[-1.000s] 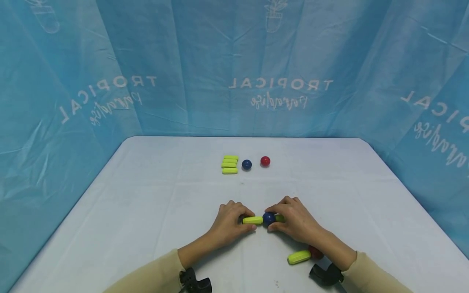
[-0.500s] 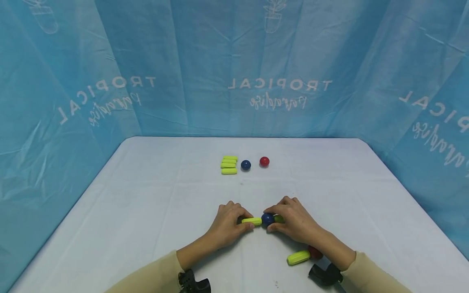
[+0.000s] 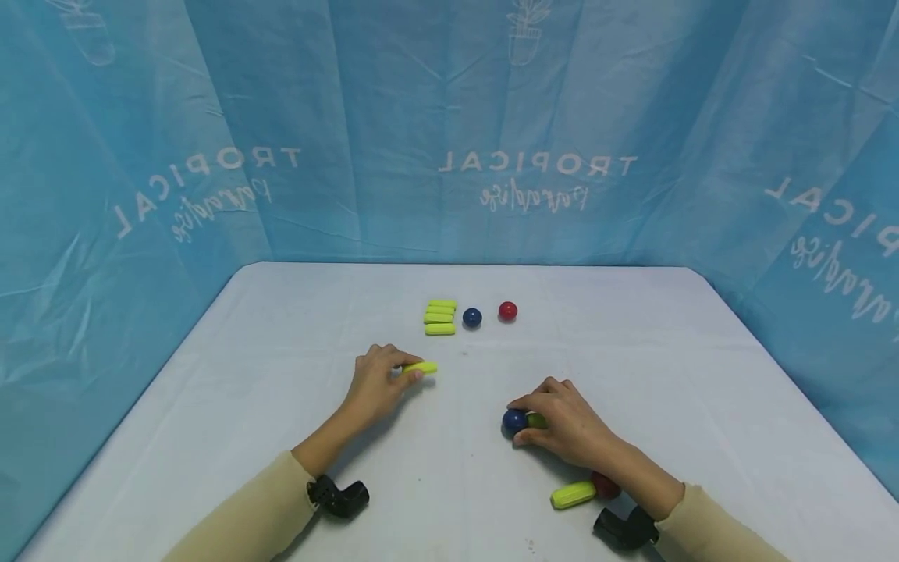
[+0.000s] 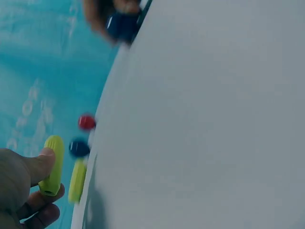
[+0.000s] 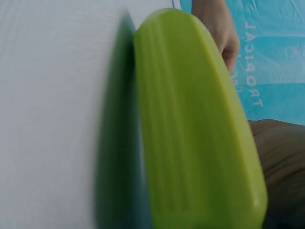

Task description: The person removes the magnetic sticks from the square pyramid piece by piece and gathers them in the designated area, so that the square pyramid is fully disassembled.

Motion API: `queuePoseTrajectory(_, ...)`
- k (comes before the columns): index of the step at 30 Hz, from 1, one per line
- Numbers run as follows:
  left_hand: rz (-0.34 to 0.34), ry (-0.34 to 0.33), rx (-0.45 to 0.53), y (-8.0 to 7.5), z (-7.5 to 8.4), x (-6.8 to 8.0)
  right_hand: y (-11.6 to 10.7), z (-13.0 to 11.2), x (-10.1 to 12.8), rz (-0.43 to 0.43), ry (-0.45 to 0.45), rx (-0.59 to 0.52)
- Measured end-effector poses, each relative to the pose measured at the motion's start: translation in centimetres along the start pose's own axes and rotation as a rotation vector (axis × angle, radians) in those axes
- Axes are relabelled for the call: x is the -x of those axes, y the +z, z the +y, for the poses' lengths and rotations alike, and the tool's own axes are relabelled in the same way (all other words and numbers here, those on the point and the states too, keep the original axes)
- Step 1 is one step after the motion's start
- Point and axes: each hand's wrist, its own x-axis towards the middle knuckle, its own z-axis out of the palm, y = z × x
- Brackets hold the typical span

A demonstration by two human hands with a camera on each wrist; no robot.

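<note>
My left hand [image 3: 379,382] pinches a yellow-green plastic stick [image 4: 53,164] between thumb and fingers, raised over the table left of centre. My right hand [image 3: 572,425] grips a dark blue ball [image 3: 514,421], with thumb and index finger on either side of it. Another yellow-green stick [image 3: 537,420] extends from the ball towards the right palm, partly hidden by the fingers. Below the right wrist lie a third stick [image 3: 572,495] and a red ball [image 3: 605,485], end to end, the ball half covered by the forearm. That stick [image 5: 198,124] looms large in the right wrist view.
Towards the back of the white table [image 3: 316,312], several yellow-green sticks [image 3: 440,318] lie in a stack of rows beside a blue ball [image 3: 472,318] and a red ball [image 3: 508,311]. A blue printed curtain [image 3: 393,211] encloses the far side and both flanks.
The left hand has pulled away from the blue ball, moving left and farther back with its stick. The right hand keeps its place, still holding the ball and the other stick.
</note>
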Motion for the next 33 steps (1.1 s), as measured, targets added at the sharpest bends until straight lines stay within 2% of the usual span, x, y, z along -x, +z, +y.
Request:
queuePoseTrajectory(7, 0.044, -0.139, -0.04, -1.4, -5.1, -6.2, 0.0, -0.2, -0.2, -0.002, -0.01, -0.009)
queuePoseTrajectory(13, 0.045, -0.194, -0.102, -1.5, -7.3, -9.4, 0.2, -0.4, -0.4, -0.01, -0.014, -0.007)
queuePoseTrajectory(19, 0.03, -0.219, -0.136, -1.4, -7.9, -10.9, 0.3, -0.4, -0.4, -0.002, -0.022, 0.001)
queuePoseTrajectory(27, -0.019, -0.212, -0.162, -0.9, -8.5, -11.6, 0.0, -0.5, -0.4, 0.002, -0.022, 0.034)
queuePoseTrajectory(33, -0.034, -0.2, -0.181, -0.8, -8.2, -11.9, -1.1, -0.3, 0.1, 0.005, 0.055, 0.041)
